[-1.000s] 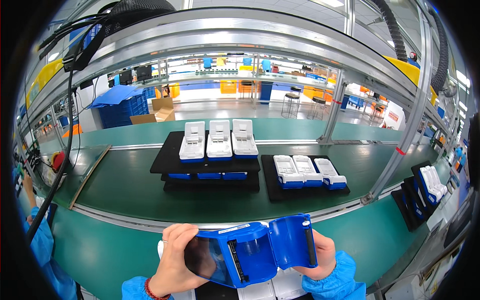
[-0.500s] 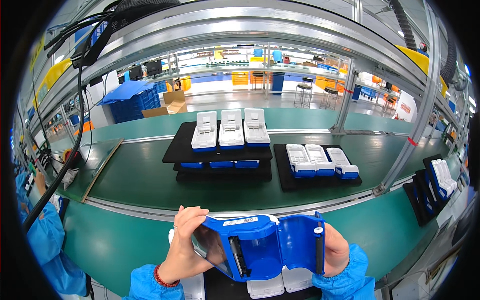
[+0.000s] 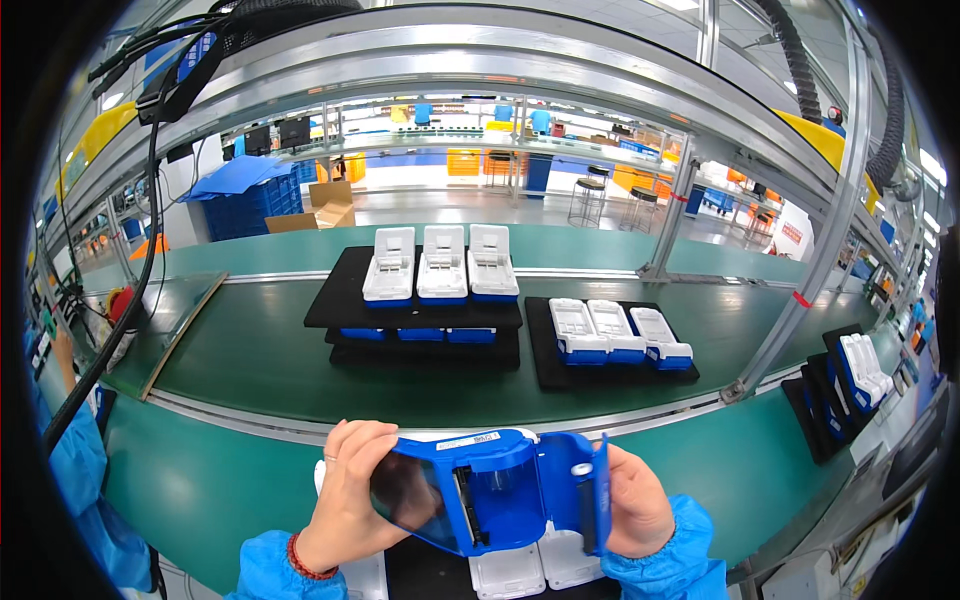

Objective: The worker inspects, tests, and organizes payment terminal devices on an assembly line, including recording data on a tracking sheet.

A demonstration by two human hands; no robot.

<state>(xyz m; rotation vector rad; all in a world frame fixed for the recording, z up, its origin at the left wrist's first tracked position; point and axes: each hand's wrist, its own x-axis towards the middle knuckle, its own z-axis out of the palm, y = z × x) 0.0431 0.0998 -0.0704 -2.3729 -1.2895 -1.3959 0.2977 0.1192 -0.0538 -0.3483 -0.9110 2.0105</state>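
Observation:
In front of me I hold a blue and white handheld payment terminal (image 3: 490, 455) with a dark glossy screen, tilted on its side. My left hand (image 3: 345, 495) grips its screen end, thumb below and fingers on top. The terminal's blue hinged paper cover (image 3: 568, 490) stands open, showing a rounded hollow compartment and a dark strip along its edge. A black roller sits at the cover's free edge. My right hand (image 3: 640, 502) is on that cover's outer side, its fingers partly hidden behind it. Below the terminal, white units (image 3: 506, 573) lie on a black mat, partly covered.
Stacked black foam trays (image 3: 330, 290) with white and blue units stand on the dark green belt. Another tray (image 3: 545, 372) with three units lies right of them. More trays (image 3: 822, 410) lean at the far right. A metal post (image 3: 805, 270) rises there. A blue sleeve (image 3: 85, 480) of another person shows at left.
The terminal's cover has swung to a steeper angle against the body, and my right hand has moved left with it. The whole view has shifted slightly. My left hand keeps its hold.

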